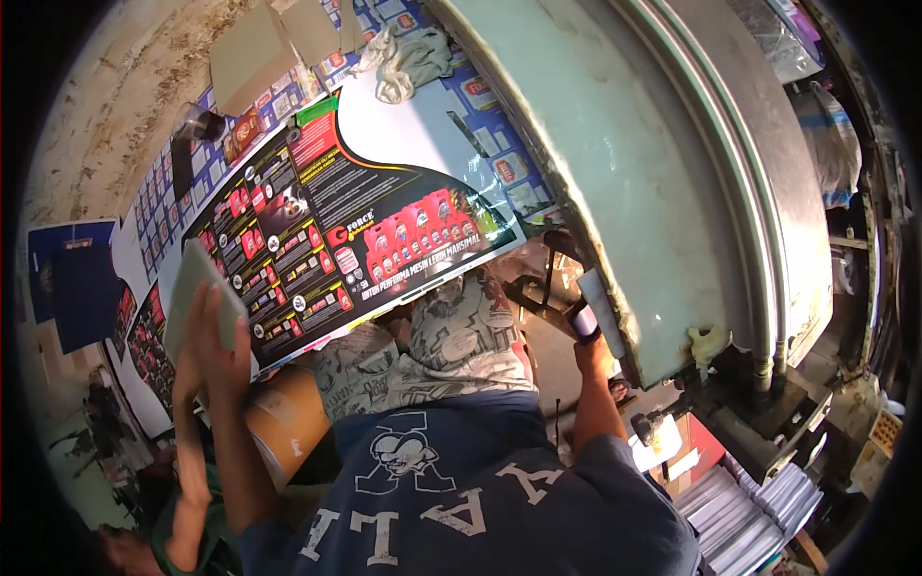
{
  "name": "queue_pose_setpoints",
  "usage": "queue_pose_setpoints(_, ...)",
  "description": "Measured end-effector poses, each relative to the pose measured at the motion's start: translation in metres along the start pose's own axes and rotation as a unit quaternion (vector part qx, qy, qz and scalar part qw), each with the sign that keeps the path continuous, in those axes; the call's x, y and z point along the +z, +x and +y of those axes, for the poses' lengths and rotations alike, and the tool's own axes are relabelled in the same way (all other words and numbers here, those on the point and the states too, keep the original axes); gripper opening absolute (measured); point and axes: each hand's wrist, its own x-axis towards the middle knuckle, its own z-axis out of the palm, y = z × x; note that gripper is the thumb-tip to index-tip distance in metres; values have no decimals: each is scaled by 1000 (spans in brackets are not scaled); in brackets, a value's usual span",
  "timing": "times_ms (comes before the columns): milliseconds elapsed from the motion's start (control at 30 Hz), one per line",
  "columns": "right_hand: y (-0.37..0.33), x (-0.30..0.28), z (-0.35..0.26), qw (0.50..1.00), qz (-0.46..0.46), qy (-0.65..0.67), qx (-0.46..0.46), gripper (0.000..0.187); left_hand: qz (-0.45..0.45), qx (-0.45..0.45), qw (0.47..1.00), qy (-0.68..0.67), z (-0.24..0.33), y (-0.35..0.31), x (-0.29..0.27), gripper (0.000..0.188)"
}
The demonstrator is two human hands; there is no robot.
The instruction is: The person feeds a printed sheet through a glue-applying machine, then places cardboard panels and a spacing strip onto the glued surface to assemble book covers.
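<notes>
A large glossy printed poster sheet (288, 221), mostly black with red pictures, lies in front of me, its near edge above my lap. At the left, my left hand (227, 350) is raised with fingers stretched out against a pale grey-green flat board (179, 302), which stands tilted over the poster's left part. Another person's hand (190, 370) is right beside mine and overlaps it, so the finger contact is partly hidden. Low on the right, my right hand (593, 353) is closed round a short cylinder, purple and black (584, 324), beside the machine's edge.
A big pale green machine housing (643, 163) with a worn edge fills the right. Crumpled cloth (399, 62) and a cardboard piece (252, 58) lie at the back. A brown carton (288, 413) stands left of my lap; paper stacks (735, 518) are lower right.
</notes>
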Motion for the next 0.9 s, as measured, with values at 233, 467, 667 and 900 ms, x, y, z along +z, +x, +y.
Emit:
queue_pose_setpoints(233, 24, 16, 77, 977, -1, 155, -144, 56, 32, 5, 997, -73, 18, 9, 8, 55)
queue_pose_setpoints(467, 28, 16, 90, 982, 71, 127, -125, 56, 20, 16, 996, -86, 23, 16, 20, 45)
queue_pose_setpoints(667, 19, -114, 121, 974, 209, 67, 57, 48, 23, 7, 991, -130, -3, 18, 19, 39)
queue_pose_setpoints(900, -15, -446, 93, 862, 492, -39, 117, 41, -55, 20, 993, -106, 12, 10, 67, 46)
